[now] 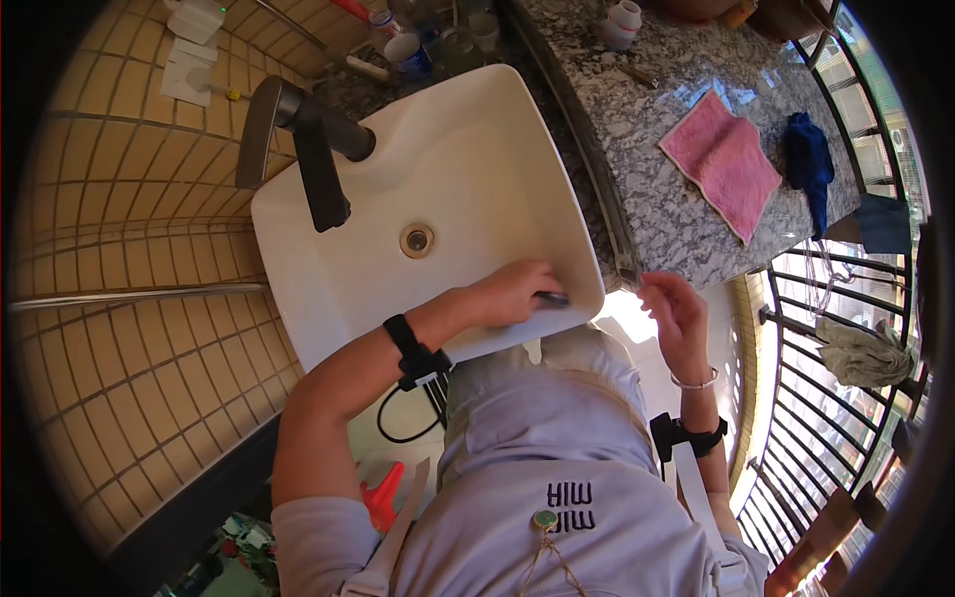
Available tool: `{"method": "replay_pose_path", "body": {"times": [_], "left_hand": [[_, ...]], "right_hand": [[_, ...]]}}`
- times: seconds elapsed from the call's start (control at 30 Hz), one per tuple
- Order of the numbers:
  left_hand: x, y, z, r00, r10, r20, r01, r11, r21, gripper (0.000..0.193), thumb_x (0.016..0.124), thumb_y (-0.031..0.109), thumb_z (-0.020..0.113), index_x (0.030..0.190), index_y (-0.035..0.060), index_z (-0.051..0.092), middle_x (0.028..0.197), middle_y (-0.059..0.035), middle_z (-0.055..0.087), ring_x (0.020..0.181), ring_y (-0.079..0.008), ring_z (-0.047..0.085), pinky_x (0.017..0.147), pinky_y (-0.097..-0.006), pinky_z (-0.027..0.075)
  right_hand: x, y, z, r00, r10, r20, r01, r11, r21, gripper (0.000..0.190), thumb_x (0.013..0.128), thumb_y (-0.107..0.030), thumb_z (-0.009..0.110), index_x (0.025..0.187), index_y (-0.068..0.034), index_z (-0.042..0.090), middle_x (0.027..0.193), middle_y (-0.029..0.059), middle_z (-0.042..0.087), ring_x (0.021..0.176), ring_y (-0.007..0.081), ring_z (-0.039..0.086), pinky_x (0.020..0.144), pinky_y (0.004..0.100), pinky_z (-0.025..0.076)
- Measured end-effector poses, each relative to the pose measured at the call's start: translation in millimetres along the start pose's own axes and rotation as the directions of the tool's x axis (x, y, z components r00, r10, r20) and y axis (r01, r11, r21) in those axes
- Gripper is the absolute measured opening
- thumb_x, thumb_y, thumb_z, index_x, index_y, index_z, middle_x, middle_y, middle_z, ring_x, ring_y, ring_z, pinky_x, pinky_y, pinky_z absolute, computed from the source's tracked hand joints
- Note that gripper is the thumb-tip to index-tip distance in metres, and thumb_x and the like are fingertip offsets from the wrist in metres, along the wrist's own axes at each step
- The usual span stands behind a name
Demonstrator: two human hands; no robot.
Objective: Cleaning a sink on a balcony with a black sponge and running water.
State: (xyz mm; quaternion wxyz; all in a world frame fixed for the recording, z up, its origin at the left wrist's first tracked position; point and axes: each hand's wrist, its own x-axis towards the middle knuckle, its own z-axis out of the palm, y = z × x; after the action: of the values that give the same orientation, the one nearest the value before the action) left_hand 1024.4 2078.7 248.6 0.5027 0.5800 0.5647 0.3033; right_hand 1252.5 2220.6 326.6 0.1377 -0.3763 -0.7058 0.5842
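Note:
My left hand is low inside a white ceramic washbasin, near its front right corner. Its curled fingers hold a small dark object against the basin wall; what it is cannot be made out. My right hand hangs in the air to the right of the basin, just off the granite counter's corner, with fingers loosely bent and nothing visible in them. A dark faucet reaches over the basin from the back left, and no water shows coming from it. The round metal drain is uncovered.
On the granite counter at right lie a pink cloth and a dark blue cloth. A white container stands farther back. Cups stand behind the basin. A metal rail runs along the tiled wall; window bars border the right.

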Motion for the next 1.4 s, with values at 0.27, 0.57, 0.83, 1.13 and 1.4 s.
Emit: {"method": "replay_pose_path", "body": {"times": [0.27, 0.57, 0.83, 1.13, 1.4], "left_hand": [[-20, -45, -56, 0.963, 0.118, -0.244, 0.109, 0.655, 0.748, 0.022, 0.073, 0.001, 0.06, 0.092, 0.0067, 0.068, 0.097, -0.0098, 0.057, 0.096, -0.0279, 0.056, 0.082, -0.0399, 0.047], [1, -22, -18, 0.964, 0.079, -0.254, 0.067, 0.851, 0.521, 0.025, 0.066, -0.001, 0.062, 0.087, 0.0083, 0.072, 0.099, -0.0094, 0.059, 0.096, -0.0293, 0.056, 0.084, -0.0385, 0.048], [-63, -14, -37, 0.882, -0.471, 0.007, 0.432, 0.815, 0.385, 0.029, 0.068, -0.003, 0.059, 0.093, 0.0057, 0.07, 0.1, -0.0136, 0.061, 0.096, -0.0341, 0.058, 0.082, -0.0405, 0.047], [-135, -25, -29, 0.596, -0.372, -0.711, 0.537, 0.843, 0.009, 0.03, 0.075, -0.005, 0.054, 0.104, -0.0005, 0.054, 0.103, -0.0203, 0.06, 0.095, -0.0382, 0.058, 0.084, -0.0437, 0.046], [-126, -25, -21, 0.517, -0.173, -0.838, 0.507, 0.851, 0.137, 0.035, 0.074, -0.005, 0.054, 0.109, 0.0002, 0.057, 0.096, -0.0171, 0.062, 0.092, -0.0374, 0.06, 0.083, -0.0413, 0.048]], "right_hand": [[-3, 1, -3, 0.998, -0.02, -0.054, 0.022, 0.999, 0.034, 0.017, 0.093, -0.005, 0.054, 0.107, 0.001, 0.06, 0.086, 0.006, 0.066, 0.08, 0.0094, 0.062, 0.069, 0.0239, 0.05], [30, -31, 19, 0.978, -0.172, 0.114, 0.18, 0.982, -0.059, 0.017, 0.09, -0.003, 0.057, 0.107, 0.0, 0.061, 0.086, 0.0086, 0.067, 0.077, 0.0111, 0.064, 0.067, 0.024, 0.05], [69, -73, 84, 0.796, -0.348, 0.496, 0.469, 0.872, -0.141, 0.014, 0.086, -0.001, 0.06, 0.1, -0.002, 0.063, 0.088, 0.0138, 0.064, 0.077, 0.0248, 0.066, 0.065, 0.0313, 0.052], [97, -132, 174, 0.568, -0.51, 0.646, 0.596, 0.796, 0.104, 0.019, 0.092, -0.008, 0.056, 0.109, -0.001, 0.061, 0.092, 0.0096, 0.065, 0.076, 0.018, 0.063, 0.068, 0.0277, 0.051], [103, -209, 229, 0.639, -0.212, 0.739, -0.193, 0.886, 0.421, 0.031, 0.098, -0.022, 0.049, 0.115, 0.003, 0.055, 0.095, 0.0101, 0.064, 0.082, 0.0173, 0.062, 0.071, 0.0296, 0.051]]}}
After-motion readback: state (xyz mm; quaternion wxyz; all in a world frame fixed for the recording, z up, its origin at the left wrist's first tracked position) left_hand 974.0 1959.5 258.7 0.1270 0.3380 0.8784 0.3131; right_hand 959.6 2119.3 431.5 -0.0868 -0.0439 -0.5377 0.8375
